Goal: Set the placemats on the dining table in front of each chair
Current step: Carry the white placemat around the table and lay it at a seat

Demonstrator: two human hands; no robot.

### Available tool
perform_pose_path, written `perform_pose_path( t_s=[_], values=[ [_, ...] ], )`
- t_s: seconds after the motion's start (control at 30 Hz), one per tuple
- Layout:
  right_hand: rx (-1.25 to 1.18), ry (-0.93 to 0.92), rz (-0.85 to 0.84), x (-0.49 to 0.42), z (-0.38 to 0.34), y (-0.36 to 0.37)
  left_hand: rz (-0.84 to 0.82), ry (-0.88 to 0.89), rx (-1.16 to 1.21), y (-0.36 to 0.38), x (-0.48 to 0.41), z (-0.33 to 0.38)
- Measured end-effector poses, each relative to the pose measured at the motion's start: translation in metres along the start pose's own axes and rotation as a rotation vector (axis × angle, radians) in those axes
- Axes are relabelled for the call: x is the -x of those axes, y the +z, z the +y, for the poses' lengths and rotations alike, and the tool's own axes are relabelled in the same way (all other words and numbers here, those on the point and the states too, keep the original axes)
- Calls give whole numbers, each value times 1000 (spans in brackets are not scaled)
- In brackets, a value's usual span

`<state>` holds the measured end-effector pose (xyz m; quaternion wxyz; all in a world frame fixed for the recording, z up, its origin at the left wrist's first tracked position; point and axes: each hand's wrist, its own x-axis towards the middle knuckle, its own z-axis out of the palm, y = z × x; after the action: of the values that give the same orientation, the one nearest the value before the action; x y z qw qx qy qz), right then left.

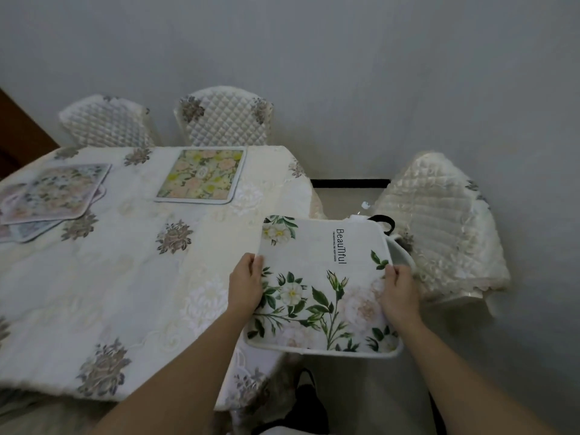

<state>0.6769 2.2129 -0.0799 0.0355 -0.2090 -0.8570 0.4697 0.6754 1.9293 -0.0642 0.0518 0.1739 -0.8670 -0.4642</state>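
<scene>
Over table corner, left hand [246, 282], right hand [398, 291] grip placemat [323, 287]; fingers hidden underneath.

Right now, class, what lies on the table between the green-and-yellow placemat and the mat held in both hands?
Head view: only bare floral tablecloth separates the green-and-yellow placemat from the held mat.

Head-worn view, steeply down, tabletop [125, 277] near
</scene>
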Motion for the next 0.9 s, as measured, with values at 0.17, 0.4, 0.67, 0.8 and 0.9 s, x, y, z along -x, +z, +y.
perform_pose_path(
  t_s=[0.17, 0.4, 0.67, 0.8, 0.9],
  values=[
    [56, -3, -70, -42, -32, 50, 18, -57, 16, -12, -67, -19],
    [108, -5, -142, -93, -56, 116, -54, -180, 55, -26, -152, -52],
    [122, 17, -220, -136, -60, 172, -70, -289, 88, -25, -218, -80],
    [123, 54, -286, -145, -58, 188, -84, -332, 47, -27, -238, -89],
    [163, 97, -341, -150, -54, 197, -84, -363, 18, -29, -250, -95]
  ],
)
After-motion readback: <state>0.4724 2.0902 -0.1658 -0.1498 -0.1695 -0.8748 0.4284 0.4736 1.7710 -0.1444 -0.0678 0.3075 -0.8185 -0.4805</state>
